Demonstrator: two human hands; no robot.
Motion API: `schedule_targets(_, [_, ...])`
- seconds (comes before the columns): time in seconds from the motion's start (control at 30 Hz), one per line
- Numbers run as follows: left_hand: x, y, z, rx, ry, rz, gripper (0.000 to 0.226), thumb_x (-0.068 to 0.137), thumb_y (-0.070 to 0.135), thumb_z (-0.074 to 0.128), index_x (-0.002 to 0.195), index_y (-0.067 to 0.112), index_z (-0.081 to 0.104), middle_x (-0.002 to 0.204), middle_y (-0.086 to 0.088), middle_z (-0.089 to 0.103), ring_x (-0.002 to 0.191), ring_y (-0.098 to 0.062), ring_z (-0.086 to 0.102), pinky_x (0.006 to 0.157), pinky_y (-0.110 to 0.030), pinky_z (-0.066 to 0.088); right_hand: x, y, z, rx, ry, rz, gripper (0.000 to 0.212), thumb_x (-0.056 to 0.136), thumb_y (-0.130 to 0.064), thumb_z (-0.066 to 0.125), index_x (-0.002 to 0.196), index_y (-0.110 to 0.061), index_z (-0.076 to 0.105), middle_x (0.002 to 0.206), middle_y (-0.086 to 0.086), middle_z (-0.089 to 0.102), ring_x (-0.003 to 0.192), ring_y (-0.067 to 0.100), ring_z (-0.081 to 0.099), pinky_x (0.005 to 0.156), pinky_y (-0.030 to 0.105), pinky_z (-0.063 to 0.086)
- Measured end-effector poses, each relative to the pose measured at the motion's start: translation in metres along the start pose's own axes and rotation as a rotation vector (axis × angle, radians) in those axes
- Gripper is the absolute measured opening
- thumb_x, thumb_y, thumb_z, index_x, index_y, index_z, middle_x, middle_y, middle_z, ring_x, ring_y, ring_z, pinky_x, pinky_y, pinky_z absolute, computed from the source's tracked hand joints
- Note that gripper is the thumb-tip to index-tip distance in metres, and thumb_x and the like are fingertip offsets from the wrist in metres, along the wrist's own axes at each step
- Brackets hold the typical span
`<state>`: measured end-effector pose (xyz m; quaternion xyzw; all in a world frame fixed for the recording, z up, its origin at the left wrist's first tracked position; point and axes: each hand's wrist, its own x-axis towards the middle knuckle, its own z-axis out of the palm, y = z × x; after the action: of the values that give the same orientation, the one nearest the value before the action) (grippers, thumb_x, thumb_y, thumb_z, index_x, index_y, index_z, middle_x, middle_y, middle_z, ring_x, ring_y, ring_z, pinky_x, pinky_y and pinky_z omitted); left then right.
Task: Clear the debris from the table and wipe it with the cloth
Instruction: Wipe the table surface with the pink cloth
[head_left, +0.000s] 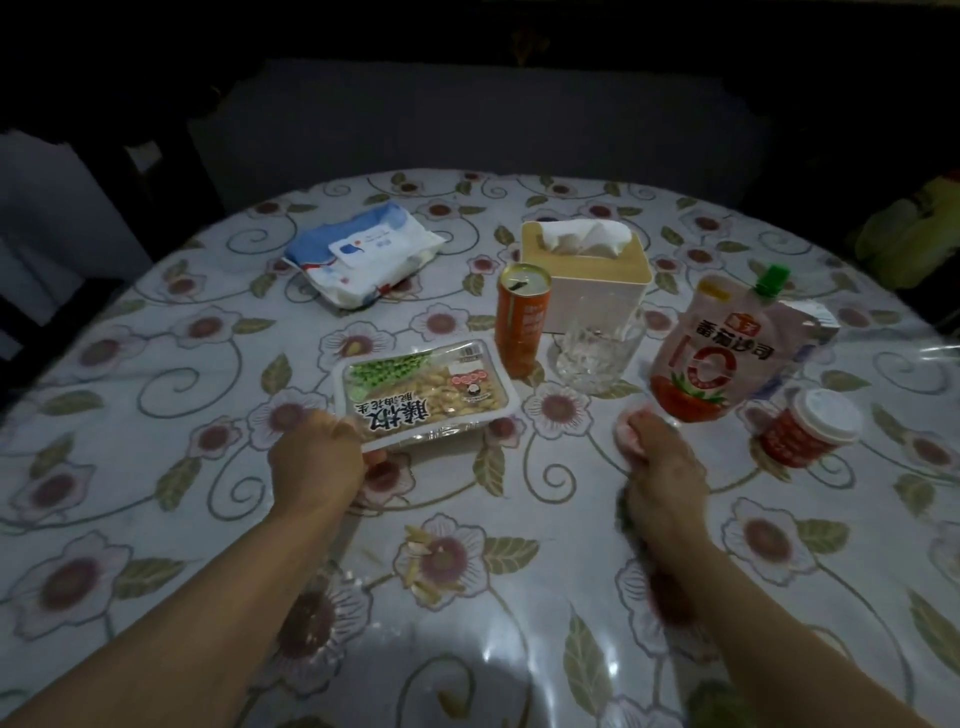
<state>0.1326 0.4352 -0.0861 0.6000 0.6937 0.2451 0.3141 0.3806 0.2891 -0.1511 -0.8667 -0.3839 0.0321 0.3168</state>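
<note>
Two bare hands reach over a round table (156, 364) with a flowered cover. The left hand (317, 457) grips the near edge of a sealed snack tray (423, 392) of peanuts and green peas. The right hand (662, 457) is curled round a pink cloth (631, 434) pressed to the tabletop, just before a red ketchup pouch (727, 348). Pale shell debris (428, 564) lies scattered between the forearms. Behind the tray stand an orange can (522, 325), a glass mug (592, 348) and a tissue box (587, 273); a wet-wipe pack (361, 257) lies far left, a small red cup (810, 434) on its side at right.
</note>
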Motion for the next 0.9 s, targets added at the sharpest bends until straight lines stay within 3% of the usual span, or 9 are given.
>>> schedule_targets(0.1, [0.008,-0.005,-0.012,-0.011,0.049,-0.043,0.022,0.091,0.018,0.043,0.087,0.001,0.057,0.088,-0.014,0.062,0.086,-0.031,0.058,0.076,-0.037,0.043,0.0,-0.04,0.032,0.135,-0.179,-0.175,0.04,0.092,-0.035,0.04,0.125,-0.021,0.058,0.135,0.003,0.056,0.128,0.022,0.047,0.116,0.037,0.025])
schedule_targets(0.2, [0.01,-0.009,-0.024,-0.04,0.083,-0.053,0.027,0.089,0.019,0.043,0.077,0.001,0.058,0.091,-0.023,0.066,0.093,-0.039,0.063,0.084,-0.044,0.049,0.002,-0.069,0.044,0.173,-0.153,-0.263,0.033,0.09,-0.004,0.05,0.121,-0.004,0.06,0.131,0.014,0.057,0.125,0.028,0.048,0.104,0.012,0.018])
schedule_targets(0.27, [0.011,-0.013,-0.028,-0.103,0.064,-0.093,0.028,0.085,0.027,0.041,0.071,0.008,0.057,0.087,-0.018,0.072,0.087,-0.037,0.067,0.084,-0.046,0.054,0.008,-0.075,0.047,0.179,-0.192,-0.293,0.038,0.086,0.006,0.05,0.121,-0.003,0.059,0.131,0.014,0.056,0.124,0.027,0.048,0.101,0.009,0.017])
schedule_targets(0.33, [0.007,-0.012,-0.031,-0.12,0.048,-0.133,0.028,0.086,0.027,0.042,0.078,0.007,0.06,0.085,-0.015,0.073,0.087,-0.033,0.067,0.081,-0.04,0.054,0.015,-0.081,0.051,0.137,-0.287,-0.345,0.043,0.085,0.004,0.048,0.126,-0.008,0.057,0.137,0.01,0.052,0.128,0.023,0.044,0.104,0.013,0.019])
schedule_targets(0.43, [-0.005,-0.011,-0.03,-0.17,0.073,-0.135,0.023,0.088,0.018,0.045,0.076,0.008,0.06,0.086,-0.014,0.072,0.089,-0.031,0.068,0.076,-0.035,0.054,0.005,-0.102,0.061,0.182,-0.405,-0.471,0.037,0.088,-0.014,0.044,0.119,-0.012,0.063,0.126,0.008,0.06,0.116,0.024,0.055,0.098,0.023,0.039])
schedule_targets(0.53, [-0.018,-0.012,-0.027,-0.219,0.039,-0.155,0.018,0.088,0.016,0.048,0.086,0.007,0.064,0.08,-0.009,0.072,0.073,-0.023,0.068,0.061,-0.025,0.054,-0.041,-0.114,0.056,0.265,-0.536,-0.576,0.03,0.084,-0.012,0.054,0.111,-0.018,0.068,0.123,0.003,0.064,0.111,0.016,0.058,0.095,0.024,0.046])
schedule_targets(0.63, [-0.029,-0.011,-0.023,-0.167,0.007,-0.128,0.023,0.084,0.027,0.048,0.081,0.01,0.063,0.081,-0.012,0.072,0.08,-0.031,0.067,0.077,-0.042,0.056,-0.094,-0.104,0.04,0.327,-0.595,-0.694,0.029,0.083,-0.007,0.056,0.108,-0.014,0.07,0.122,0.003,0.065,0.117,0.012,0.056,0.102,0.026,0.044])
schedule_targets(0.8, [-0.053,0.007,-0.005,-0.175,-0.102,-0.097,0.022,0.085,0.026,0.044,0.068,0.016,0.054,0.086,-0.012,0.071,0.076,-0.033,0.071,0.069,-0.041,0.057,-0.13,-0.087,-0.002,0.434,-0.853,-0.591,0.038,0.074,-0.017,0.046,0.098,-0.007,0.073,0.113,0.007,0.07,0.111,0.014,0.061,0.099,0.023,0.045])
schedule_targets(0.9, [-0.068,0.019,0.012,-0.187,-0.17,-0.081,0.023,0.086,0.021,0.046,0.065,0.013,0.053,0.086,-0.011,0.069,0.076,-0.034,0.071,0.075,-0.049,0.057,-0.124,-0.076,-0.031,0.526,-0.881,-0.445,0.038,0.077,-0.005,0.048,0.105,-0.011,0.072,0.116,0.003,0.069,0.111,0.008,0.061,0.099,0.024,0.045])
